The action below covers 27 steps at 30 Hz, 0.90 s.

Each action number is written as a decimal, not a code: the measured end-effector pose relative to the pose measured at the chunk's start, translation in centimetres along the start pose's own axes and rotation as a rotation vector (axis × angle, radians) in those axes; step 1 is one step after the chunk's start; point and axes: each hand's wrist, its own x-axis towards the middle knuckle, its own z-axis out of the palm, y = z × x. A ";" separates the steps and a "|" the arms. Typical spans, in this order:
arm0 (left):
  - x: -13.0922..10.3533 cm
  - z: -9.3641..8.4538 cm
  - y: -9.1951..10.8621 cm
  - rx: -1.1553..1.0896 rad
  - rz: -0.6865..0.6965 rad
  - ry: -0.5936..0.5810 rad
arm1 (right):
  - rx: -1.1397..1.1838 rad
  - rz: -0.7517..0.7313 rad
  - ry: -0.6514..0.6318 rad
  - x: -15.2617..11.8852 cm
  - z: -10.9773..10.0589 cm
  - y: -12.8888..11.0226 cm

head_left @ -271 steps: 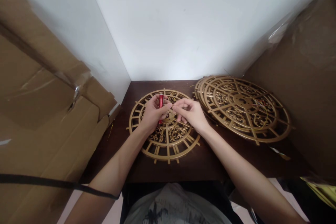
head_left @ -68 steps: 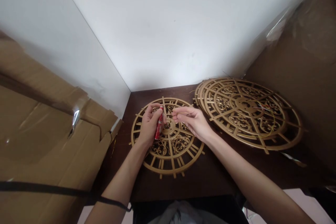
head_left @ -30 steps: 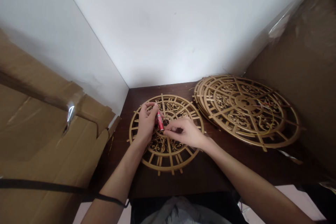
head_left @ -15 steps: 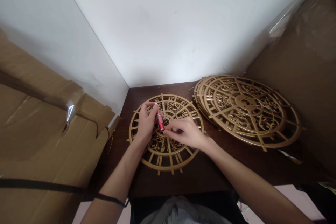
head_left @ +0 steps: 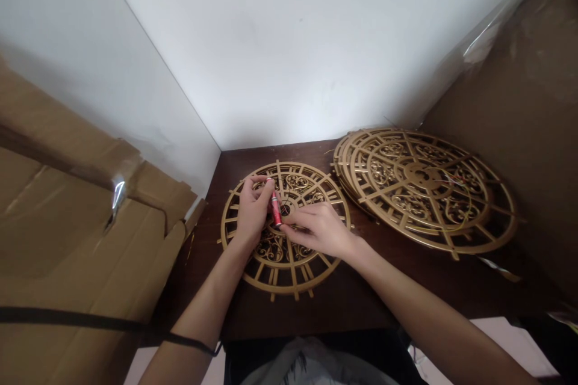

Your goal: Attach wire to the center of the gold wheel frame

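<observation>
A red battery pack or pair of batteries (head_left: 276,209) is held end to end over a round gold openwork clock frame (head_left: 295,264). My left hand (head_left: 253,204) is closed on its upper part, thumb on the far end. At the near end, the fingertips of my right hand (head_left: 316,228) are pinched together against it; whether they grip the red piece or a thin wire there is too small to tell. The gold frame lies flat on the dark brown table (head_left: 334,313), its centre partly covered by my hands.
More gold round frames (head_left: 433,192) lie stacked at the right, with thin wires on top. Cardboard (head_left: 67,234) stands at the left and a brown, plastic-wrapped panel (head_left: 519,102) at the right. A black cord (head_left: 90,320) crosses to my left forearm. White wall behind.
Both hands stay nearly in place around the red piece. The fingers of my right hand have closed together slightly.
</observation>
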 end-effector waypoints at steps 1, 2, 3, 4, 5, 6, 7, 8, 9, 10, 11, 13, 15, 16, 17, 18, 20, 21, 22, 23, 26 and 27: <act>0.0 0.0 0.0 0.005 0.001 -0.004 | -0.013 -0.003 0.004 0.0 0.0 0.0; 0.0 0.0 -0.1 0.009 0.001 -0.009 | -0.024 -0.005 0.009 0.0 0.0 0.0; 0.0 0.0 -0.1 0.012 0.002 -0.013 | -0.032 -0.006 0.013 0.0 0.1 0.0; 0.1 0.0 -0.1 0.014 0.004 -0.016 | -0.039 -0.005 0.016 0.0 0.1 -0.1; 0.1 0.0 -0.2 0.017 0.006 -0.019 | -0.045 -0.004 0.018 0.0 0.1 -0.1; 0.1 0.0 -0.2 0.019 0.007 -0.020 | -0.049 -0.002 0.019 0.0 0.1 -0.1; 0.1 0.0 -0.2 0.022 0.005 -0.022 | -0.054 0.001 0.022 0.0 0.2 -0.1; 0.1 0.0 -0.2 0.025 0.004 -0.022 | -0.059 0.003 0.024 0.0 0.2 -0.1; 0.1 0.0 -0.2 0.029 0.003 -0.023 | -0.065 0.006 0.027 0.0 0.2 -0.1; 0.0 0.0 -0.3 0.037 0.004 -0.022 | -0.071 0.010 0.030 0.0 0.2 -0.1; 0.1 0.0 -0.3 0.050 0.006 -0.020 | -0.072 0.010 0.028 0.0 0.2 -0.1; 0.1 -0.2 -0.6 0.087 0.015 -0.013 | -0.063 -0.001 0.014 0.0 0.2 0.0; 0.2 -0.3 -0.9 0.123 0.022 0.000 | -0.046 -0.015 -0.002 0.0 0.1 0.1; 0.3 -0.4 -1.0 0.134 0.022 0.005 | -0.038 -0.022 -0.010 0.0 0.1 0.1; 0.3 -0.4 -1.1 0.140 0.021 0.008 | -0.034 -0.026 -0.014 0.0 0.1 0.2; 0.3 -0.4 -1.1 0.143 0.017 0.008 | -0.034 -0.026 -0.015 0.0 0.1 0.2; 0.3 -0.3 -1.1 0.140 0.007 0.003 | -0.038 -0.027 -0.017 0.0 0.2 0.2; 0.2 -0.3 -1.0 0.132 0.004 -0.001 | -0.045 -0.022 -0.011 0.0 0.2 0.1; 0.2 -0.2 -0.9 0.122 0.003 -0.005 | -0.054 -0.013 -0.002 0.0 0.3 0.1; 0.1 -0.1 -0.7 0.112 0.005 -0.010 | -0.063 -0.004 0.010 0.0 0.3 0.1; 0.0 0.1 -0.4 0.090 0.009 -0.021 | -0.081 0.008 0.049 0.0 0.4 -0.1; -0.1 0.1 -0.4 0.090 0.009 -0.021 | -0.080 0.006 0.053 0.0 0.4 -0.1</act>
